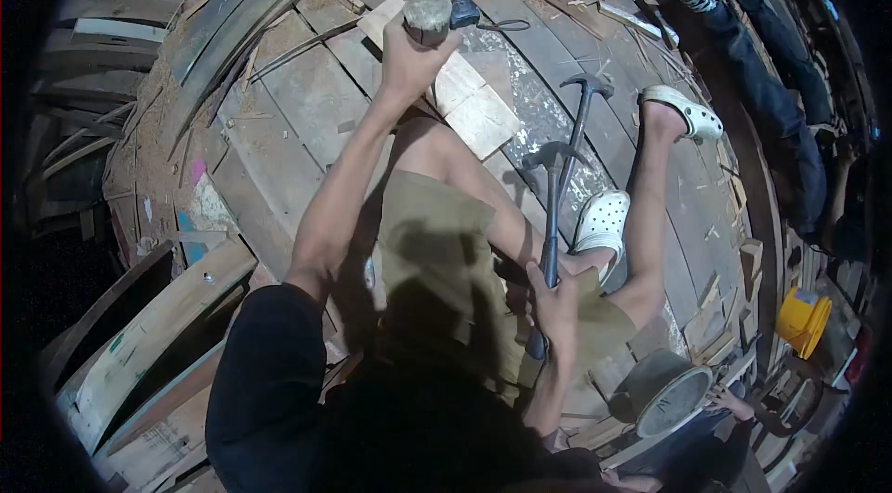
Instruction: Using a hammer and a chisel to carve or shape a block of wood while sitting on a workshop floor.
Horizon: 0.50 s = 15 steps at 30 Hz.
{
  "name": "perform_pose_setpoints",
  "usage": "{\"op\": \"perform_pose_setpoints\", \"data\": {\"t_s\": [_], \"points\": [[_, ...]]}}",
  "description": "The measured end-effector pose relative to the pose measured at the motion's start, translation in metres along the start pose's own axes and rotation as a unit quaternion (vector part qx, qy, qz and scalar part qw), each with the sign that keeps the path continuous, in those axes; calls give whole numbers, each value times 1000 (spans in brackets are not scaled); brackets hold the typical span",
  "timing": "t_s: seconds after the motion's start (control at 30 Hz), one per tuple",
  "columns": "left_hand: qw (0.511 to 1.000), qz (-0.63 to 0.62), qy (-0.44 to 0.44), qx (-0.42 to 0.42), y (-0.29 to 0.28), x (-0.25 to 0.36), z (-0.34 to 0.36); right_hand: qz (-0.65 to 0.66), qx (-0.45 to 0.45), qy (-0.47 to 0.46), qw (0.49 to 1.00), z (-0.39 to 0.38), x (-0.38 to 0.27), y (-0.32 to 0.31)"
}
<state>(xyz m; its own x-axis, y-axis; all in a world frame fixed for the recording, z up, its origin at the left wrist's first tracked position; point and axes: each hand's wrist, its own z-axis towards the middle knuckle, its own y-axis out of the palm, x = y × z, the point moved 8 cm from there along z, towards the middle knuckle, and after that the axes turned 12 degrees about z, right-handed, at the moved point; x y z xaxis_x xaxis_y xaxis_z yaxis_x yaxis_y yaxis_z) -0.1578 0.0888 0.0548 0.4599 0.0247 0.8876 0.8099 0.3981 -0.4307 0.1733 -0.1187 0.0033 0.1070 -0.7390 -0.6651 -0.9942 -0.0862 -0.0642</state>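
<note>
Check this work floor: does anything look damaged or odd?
Yes: the plank beside the loose hammer looks odd, its surface mottled with pale, uneven patches, unlike the plainer boards around it. Whether that's paint or wear, I can't tell.

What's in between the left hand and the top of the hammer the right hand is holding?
In the head view, a pale flat piece and then a speckled strip lie between the left hand and the hammer's head.
</note>
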Motion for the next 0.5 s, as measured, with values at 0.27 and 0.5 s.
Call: {"op": "perform_pose_setpoints", "data": {"t_s": [0.27,0.5], "points": [[986,-60,28,156,15,-1,-27,12,3,-1,1000,-10,6,-2],[961,-128,-21,242,1,-18,-40,36,23,11,999,-8,8,-6]]}}
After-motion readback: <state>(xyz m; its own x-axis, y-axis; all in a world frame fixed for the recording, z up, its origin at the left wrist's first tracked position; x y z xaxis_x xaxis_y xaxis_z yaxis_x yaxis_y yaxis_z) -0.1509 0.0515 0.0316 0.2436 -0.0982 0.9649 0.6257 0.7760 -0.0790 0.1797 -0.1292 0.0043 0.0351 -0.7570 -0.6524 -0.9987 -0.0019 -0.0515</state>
